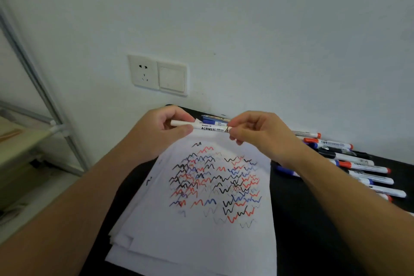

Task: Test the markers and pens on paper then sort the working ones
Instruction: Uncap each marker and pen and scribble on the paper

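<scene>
**Both hands on one white marker above the scribbled sheet**

A person holds a white marker level in the air, just over the far edge of the paper. The left hand has its fingers and thumb curled round the plain white end; the right hand pinches the other end between thumb and fingertips, its remaining fingers loosely bent beneath. The barrel between the two hands reads "ACRYLIC" in black letters. Whether a cap is on or off I cannot tell, since the hands cover both ends.

The paper is the top sheet of a loose stack lying on a black table. Its middle is crowded with short zigzag test strokes in black, red and blue, some bold, some faint and grey.

To the right, beyond the right forearm, a row of markers lies on the table, white barrels with red, blue or black caps, side by side and close together. A blue box sits behind the held marker, against the wall.

On the wall above the table are a socket and a switch, side by side. A metal shelf frame stands at the left.
</scene>
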